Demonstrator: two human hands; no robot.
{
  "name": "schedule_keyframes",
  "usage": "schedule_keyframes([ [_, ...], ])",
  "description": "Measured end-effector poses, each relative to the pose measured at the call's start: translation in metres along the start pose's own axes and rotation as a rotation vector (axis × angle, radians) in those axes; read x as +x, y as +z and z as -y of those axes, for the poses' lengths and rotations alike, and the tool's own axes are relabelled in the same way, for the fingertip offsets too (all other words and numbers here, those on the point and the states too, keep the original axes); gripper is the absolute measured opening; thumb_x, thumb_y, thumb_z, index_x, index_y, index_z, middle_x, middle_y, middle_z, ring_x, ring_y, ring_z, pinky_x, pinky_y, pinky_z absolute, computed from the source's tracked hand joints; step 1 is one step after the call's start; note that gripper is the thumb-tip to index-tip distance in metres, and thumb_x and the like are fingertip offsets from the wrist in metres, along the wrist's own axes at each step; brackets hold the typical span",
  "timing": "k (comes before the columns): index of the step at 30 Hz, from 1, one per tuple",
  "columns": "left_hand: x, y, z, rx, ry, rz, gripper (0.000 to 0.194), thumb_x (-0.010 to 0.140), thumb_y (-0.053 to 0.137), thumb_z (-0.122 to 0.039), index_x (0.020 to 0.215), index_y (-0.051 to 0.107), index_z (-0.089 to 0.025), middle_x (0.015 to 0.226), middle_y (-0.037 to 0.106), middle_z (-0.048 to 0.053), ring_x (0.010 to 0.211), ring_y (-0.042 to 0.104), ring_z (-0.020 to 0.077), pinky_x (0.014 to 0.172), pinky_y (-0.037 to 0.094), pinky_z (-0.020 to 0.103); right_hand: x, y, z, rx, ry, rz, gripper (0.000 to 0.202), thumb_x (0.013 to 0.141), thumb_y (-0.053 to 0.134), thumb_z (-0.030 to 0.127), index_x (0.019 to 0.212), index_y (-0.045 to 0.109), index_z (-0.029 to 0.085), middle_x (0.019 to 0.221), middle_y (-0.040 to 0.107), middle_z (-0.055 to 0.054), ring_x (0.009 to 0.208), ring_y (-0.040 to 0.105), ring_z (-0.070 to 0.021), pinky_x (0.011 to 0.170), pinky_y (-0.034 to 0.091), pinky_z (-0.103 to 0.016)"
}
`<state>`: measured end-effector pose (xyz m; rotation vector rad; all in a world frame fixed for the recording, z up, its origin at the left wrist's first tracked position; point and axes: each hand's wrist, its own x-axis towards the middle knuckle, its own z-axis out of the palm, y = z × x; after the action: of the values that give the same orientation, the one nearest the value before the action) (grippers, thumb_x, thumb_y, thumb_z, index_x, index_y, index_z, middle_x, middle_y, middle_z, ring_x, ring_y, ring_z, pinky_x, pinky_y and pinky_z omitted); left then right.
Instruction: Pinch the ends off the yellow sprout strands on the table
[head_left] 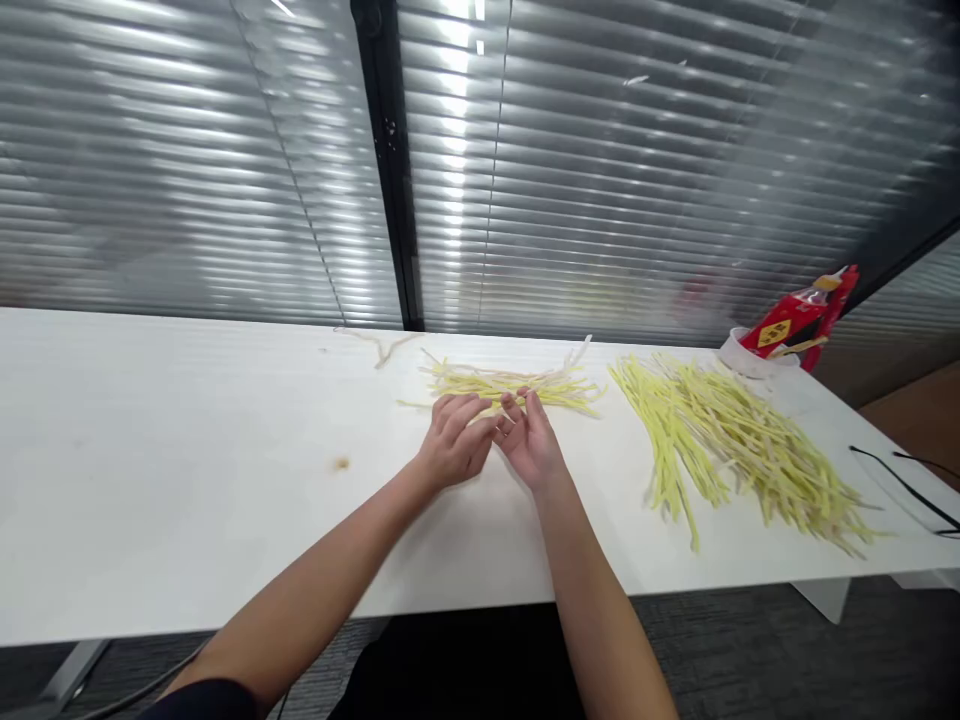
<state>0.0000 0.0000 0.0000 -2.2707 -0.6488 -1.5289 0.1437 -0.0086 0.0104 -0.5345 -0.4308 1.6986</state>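
My left hand (459,440) and my right hand (531,440) meet over the table, just in front of a small pile of thin yellow and pale stalks (559,393). The left fingers are bent, with thumb and forefinger closed near the right fingertips. On the right hand the fingers curl in towards the thumb. Whatever lies between the fingertips is too small or too hidden to make out. To the right lies a larger heap of similar yellow stalks (765,440), with a looser bunch on its near left side.
Past the small pile lie a few pale strands (384,352). A white bowl (739,352) and a red-labelled bottle (784,322) stand at the back right. Black-framed glasses (911,490) rest at the right edge. The white table (187,480) has a brown spot; blinds rise behind it.
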Motion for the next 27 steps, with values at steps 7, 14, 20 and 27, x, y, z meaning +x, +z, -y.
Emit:
schedule_keyframes([
  [7, 0.008, 0.001, -0.023, -0.349, -0.569, 0.161, 0.016, 0.087, 0.047, -0.02, 0.101, 0.055, -0.019, 0.097, 0.061, 0.008, 0.094, 0.055, 0.0187, 0.08, 0.046, 0.034, -0.003, 0.0, 0.002, 0.025, -0.035, 0.08, 0.018, 0.078, 0.065, 0.042, 0.084, 0.057, 0.028, 0.084, 0.066, 0.006, 0.081, 0.064, -0.0129, 0.068, 0.052, -0.027],
  [14, 0.007, 0.006, -0.005, -0.661, -1.267, -0.091, 0.03, 0.088, 0.044, -0.043, 0.098, 0.056, -0.017, 0.075, 0.054, 0.001, 0.062, 0.051, 0.0113, 0.057, 0.042, 0.024, -0.006, 0.001, -0.002, -0.255, 0.065, 0.125, 0.032, 0.068, 0.071, 0.051, 0.08, 0.057, 0.025, 0.081, 0.065, 0.003, 0.068, 0.062, -0.0137, 0.066, 0.051, -0.031],
  [20, 0.012, 0.002, 0.012, -0.733, -1.361, -0.327, 0.03, 0.086, 0.047, -0.042, 0.093, 0.06, -0.016, 0.087, 0.054, 0.003, 0.06, 0.048, 0.0067, 0.051, 0.04, 0.019, -0.005, 0.0, -0.007, -0.439, 0.159, 0.108, 0.03, 0.068, 0.072, 0.044, 0.079, 0.058, 0.019, 0.083, 0.067, -0.002, 0.067, 0.064, -0.0143, 0.063, 0.051, -0.029],
  [27, 0.024, -0.011, 0.017, -1.093, -1.497, -0.247, 0.024, 0.079, 0.058, -0.037, 0.09, 0.061, -0.016, 0.08, 0.05, 0.0, 0.05, 0.041, 0.0035, 0.043, 0.032, 0.018, -0.005, -0.003, -0.008, -0.504, 0.246, 0.065, 0.032, 0.069, 0.071, 0.044, 0.078, 0.056, 0.018, 0.092, 0.067, -0.005, 0.062, 0.064, -0.0143, 0.058, 0.054, -0.033],
])
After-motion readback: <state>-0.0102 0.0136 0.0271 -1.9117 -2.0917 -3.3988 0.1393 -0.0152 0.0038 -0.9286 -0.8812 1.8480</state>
